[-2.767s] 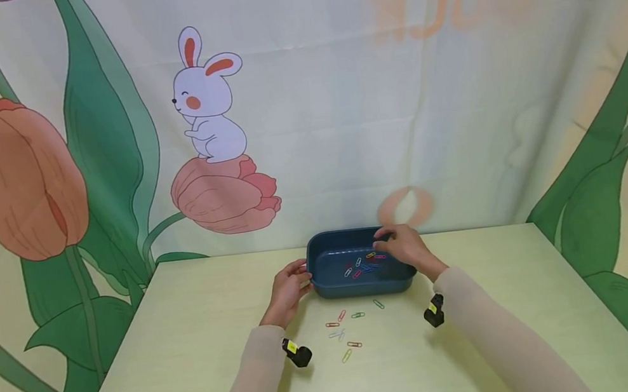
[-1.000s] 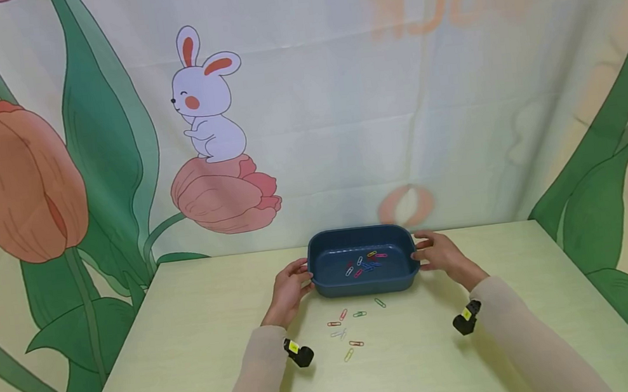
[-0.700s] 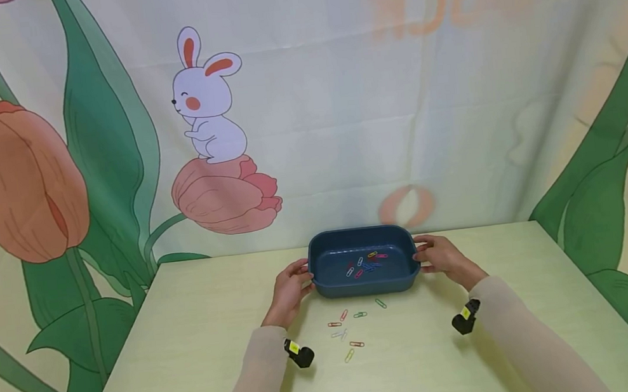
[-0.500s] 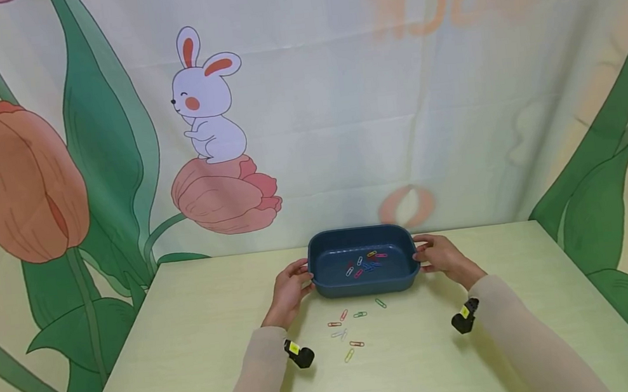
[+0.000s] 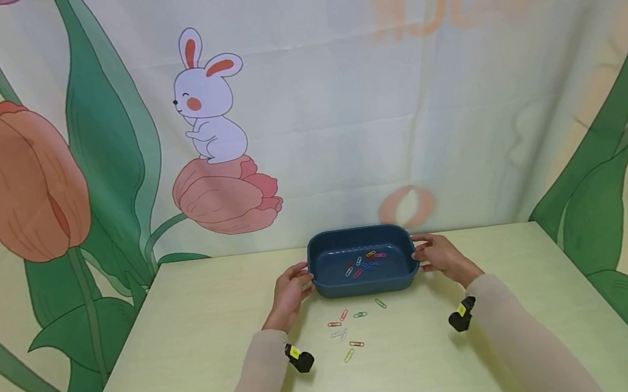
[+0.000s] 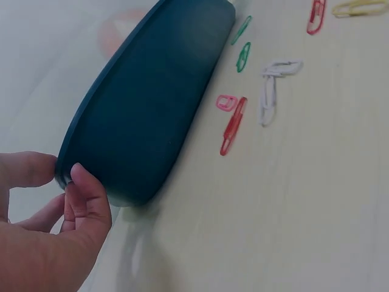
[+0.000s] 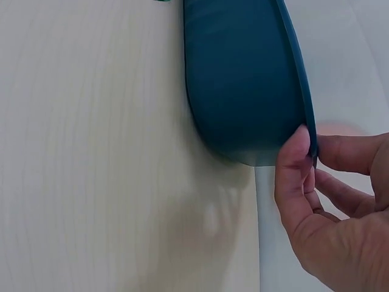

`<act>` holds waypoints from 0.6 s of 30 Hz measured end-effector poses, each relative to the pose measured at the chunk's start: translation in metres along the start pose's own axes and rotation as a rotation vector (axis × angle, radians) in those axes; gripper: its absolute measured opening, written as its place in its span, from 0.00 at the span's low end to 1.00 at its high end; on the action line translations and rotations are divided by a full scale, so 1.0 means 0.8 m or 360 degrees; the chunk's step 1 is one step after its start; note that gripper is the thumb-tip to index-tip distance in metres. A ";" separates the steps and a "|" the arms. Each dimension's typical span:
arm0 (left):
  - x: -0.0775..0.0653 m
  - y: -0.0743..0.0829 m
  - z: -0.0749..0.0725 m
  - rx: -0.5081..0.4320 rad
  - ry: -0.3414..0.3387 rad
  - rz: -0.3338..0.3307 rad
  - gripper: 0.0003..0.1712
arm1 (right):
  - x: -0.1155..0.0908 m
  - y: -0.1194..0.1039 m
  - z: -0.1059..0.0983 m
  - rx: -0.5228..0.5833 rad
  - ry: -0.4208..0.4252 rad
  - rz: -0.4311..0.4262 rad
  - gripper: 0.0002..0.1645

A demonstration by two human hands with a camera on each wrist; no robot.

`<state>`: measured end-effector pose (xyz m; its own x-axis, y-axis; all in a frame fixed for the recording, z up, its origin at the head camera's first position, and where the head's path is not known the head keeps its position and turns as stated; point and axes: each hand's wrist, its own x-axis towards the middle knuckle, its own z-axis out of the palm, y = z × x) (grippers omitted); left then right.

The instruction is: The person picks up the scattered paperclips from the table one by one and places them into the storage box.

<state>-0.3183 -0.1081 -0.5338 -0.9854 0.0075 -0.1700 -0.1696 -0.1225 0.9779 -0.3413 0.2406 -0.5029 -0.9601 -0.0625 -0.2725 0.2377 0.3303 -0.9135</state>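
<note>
A dark blue rectangular plastic bin stands near the table's back edge, with several coloured paper clips lying inside it. My left hand pinches the rim at its left end, thumb on the near side. At the opposite end my right hand holds the rim between thumb and fingers, seen close in the right wrist view. On the table before the bin lie more loose clips, among them a green one, a red one, white ones and a yellow one.
The pale wooden table ends just behind the bin, against a hanging cloth printed with tulips and a rabbit. Each wrist wears a small black camera.
My right hand, earlier above the inside of the bin, has moved right to the bin's right end and taken its rim. My left hand and the loose clips have stayed put.
</note>
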 end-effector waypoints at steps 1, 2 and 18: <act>-0.001 -0.002 0.000 0.0006 0.0013 0.0003 0.25 | 0.001 0.001 0.000 0.0001 0.0003 0.0000 0.34; -0.003 -0.003 0.000 0.0013 0.0025 0.0008 0.25 | 0.001 0.002 0.001 0.0004 0.0009 0.0005 0.34; -0.048 0.014 -0.001 0.0555 0.0359 0.0454 0.15 | 0.000 0.007 0.004 0.0050 0.0031 -0.0007 0.35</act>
<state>-0.2820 -0.1106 -0.5165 -0.9723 -0.1970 0.1257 0.0740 0.2506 0.9652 -0.3393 0.2392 -0.5089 -0.9637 -0.0454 -0.2630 0.2380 0.3002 -0.9237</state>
